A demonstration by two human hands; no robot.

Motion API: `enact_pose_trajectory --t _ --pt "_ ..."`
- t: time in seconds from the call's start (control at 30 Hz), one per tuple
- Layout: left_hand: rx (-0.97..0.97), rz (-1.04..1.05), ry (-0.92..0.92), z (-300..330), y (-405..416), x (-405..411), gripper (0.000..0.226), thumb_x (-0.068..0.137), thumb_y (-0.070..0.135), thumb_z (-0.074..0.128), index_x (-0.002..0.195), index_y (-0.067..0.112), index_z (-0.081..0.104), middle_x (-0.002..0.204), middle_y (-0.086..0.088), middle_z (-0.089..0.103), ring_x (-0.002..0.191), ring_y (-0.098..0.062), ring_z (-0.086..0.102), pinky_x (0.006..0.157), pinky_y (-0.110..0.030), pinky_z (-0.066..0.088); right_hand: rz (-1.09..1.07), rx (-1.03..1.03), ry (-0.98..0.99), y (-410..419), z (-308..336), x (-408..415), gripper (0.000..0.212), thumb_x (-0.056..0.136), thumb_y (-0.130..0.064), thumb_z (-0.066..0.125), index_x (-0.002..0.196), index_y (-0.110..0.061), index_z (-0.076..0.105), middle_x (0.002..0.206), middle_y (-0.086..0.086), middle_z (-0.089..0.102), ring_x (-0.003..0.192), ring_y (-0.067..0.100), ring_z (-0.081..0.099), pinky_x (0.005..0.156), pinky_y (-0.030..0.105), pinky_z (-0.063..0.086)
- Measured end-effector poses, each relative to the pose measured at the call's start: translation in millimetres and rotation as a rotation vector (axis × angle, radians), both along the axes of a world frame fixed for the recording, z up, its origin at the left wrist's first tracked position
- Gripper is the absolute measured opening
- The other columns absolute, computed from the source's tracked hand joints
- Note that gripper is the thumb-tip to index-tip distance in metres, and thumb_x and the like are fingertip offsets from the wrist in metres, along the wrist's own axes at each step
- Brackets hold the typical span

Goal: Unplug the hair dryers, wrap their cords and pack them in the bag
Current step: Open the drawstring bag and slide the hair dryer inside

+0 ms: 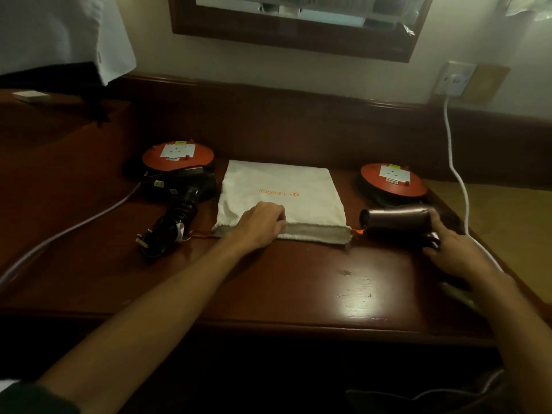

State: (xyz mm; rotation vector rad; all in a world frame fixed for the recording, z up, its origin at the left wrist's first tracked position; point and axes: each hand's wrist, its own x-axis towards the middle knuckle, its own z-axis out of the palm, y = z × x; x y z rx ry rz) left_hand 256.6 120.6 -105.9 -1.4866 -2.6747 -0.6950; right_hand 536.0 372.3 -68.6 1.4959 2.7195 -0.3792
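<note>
A cream drawstring bag with orange lettering lies flat at the middle of the wooden desk. My left hand pinches the bag's near hem, by its opening. Left of the bag rests a black hair dryer, its cord wound round the handle and its plug lying loose on the desk. Right of the bag, my right hand grips the handle of a bronze hair dryer, whose barrel points at the bag's orange drawstring.
Two orange extension reels with white sockets sit on the desk, one back left and one back right. A white cable runs from a wall socket down the right edge. Another white cable crosses the left side.
</note>
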Motion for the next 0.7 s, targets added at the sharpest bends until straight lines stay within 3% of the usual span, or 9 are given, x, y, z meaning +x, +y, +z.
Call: enact_pose_trajectory --t 0.1,0.17,0.3,0.4,0.57,0.7 --pt "0.030 0.018 -0.069 1.0 5.7 -3.7 0.017 0.101 0.028 0.061 0.103 0.014 0.069 0.103 -0.004 0.071 0.091 -0.019 0.064 0.084 -0.044 0.058 0.030 -0.053 0.076 0.4 9.2 -1.1 0.093 0.096 -0.024 0.066 0.161 -0.033 -0.001 0.154 0.022 0.042 0.133 0.040 0.049 0.110 0.049 0.039" --pt "0.056 0.006 -0.107 3.1 8.9 -8.2 0.017 0.100 0.027 0.063 0.102 0.012 0.071 0.103 -0.006 0.071 0.090 -0.019 0.065 0.084 -0.043 0.059 0.020 -0.114 0.248 -4.2 4.9 -3.0 0.091 0.095 -0.021 0.068 0.161 -0.032 0.007 0.151 0.022 0.044 0.127 0.039 0.053 0.106 0.049 0.042" --pt "0.098 -0.043 -0.137 16.0 13.9 -16.8 0.017 0.098 0.023 0.068 0.103 0.009 0.075 0.103 -0.008 0.073 0.088 -0.015 0.065 0.077 -0.030 0.055 0.014 -0.193 0.619 -24.9 2.8 -6.9 0.088 0.094 -0.017 0.068 0.160 -0.030 0.012 0.133 0.019 0.056 0.108 0.030 0.059 0.095 0.042 0.048" --pt "0.079 -0.069 -0.145 35.9 20.9 -22.3 0.019 0.095 0.025 0.072 0.104 0.009 0.076 0.101 -0.006 0.072 0.086 -0.013 0.063 0.073 -0.024 0.048 0.188 -0.162 0.772 -54.7 16.4 -7.5 0.090 0.092 -0.016 0.071 0.159 -0.036 0.014 0.119 0.006 0.062 0.101 0.022 0.065 0.089 0.032 0.049" --pt "0.050 -0.125 -0.191 73.8 29.9 -26.9 0.009 0.094 0.021 0.071 0.103 0.017 0.070 0.104 -0.004 0.070 0.094 -0.016 0.064 0.076 -0.026 0.045 0.517 -0.258 0.693 -117.0 8.6 -28.2 0.091 0.087 -0.016 0.077 0.154 -0.048 0.024 0.116 -0.002 0.066 0.095 0.012 0.069 0.084 0.022 0.057" --pt "0.139 -0.154 -0.142 85.6 25.6 -14.9 0.011 0.100 0.030 0.065 0.105 0.020 0.067 0.102 -0.001 0.066 0.091 -0.015 0.062 0.076 -0.031 0.047 0.616 -0.200 0.563 -135.6 -15.7 -58.4 0.089 0.085 -0.025 0.078 0.155 -0.046 0.028 0.140 -0.002 0.060 0.114 0.011 0.062 0.101 0.029 0.050"
